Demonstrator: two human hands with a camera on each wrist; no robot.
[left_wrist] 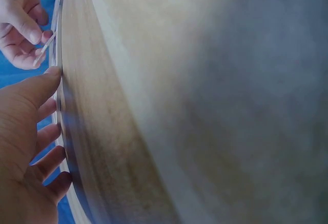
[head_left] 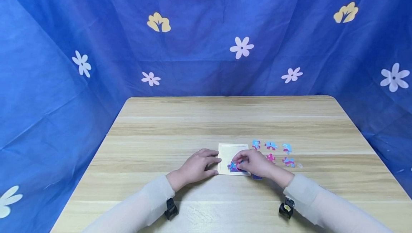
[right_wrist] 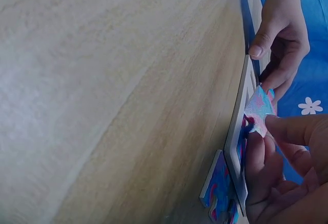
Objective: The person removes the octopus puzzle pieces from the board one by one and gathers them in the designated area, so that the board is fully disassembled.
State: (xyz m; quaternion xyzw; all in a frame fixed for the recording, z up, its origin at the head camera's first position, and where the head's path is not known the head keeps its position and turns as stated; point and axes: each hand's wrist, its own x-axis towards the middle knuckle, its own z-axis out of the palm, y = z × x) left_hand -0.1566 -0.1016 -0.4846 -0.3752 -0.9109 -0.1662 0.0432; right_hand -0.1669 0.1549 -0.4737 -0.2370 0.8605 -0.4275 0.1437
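A pale wooden puzzle tray (head_left: 226, 154) with a raised border lies flat on the table. My left hand (head_left: 198, 165) rests at its left side, fingers spread and fairly straight, with thumb and fingertips against the edge. Over the tray's lower right, my right hand (head_left: 257, 163) pinches a pink and light-blue jigsaw piece (right_wrist: 258, 109) between thumb and fingers. In the right wrist view that piece is tilted above the tray. Blue and purple puzzle pieces (head_left: 232, 168) lie in the tray's lower part, partly hidden by the right hand.
Several loose jigsaw pieces (head_left: 271, 145) in pink and blue lie to the right of the tray. Another blue piece (right_wrist: 218, 183) lies against the tray's near right corner. A small clear bit (head_left: 300, 165) sits farther right. Blue floral cloth (head_left: 199, 47) hangs behind the table.
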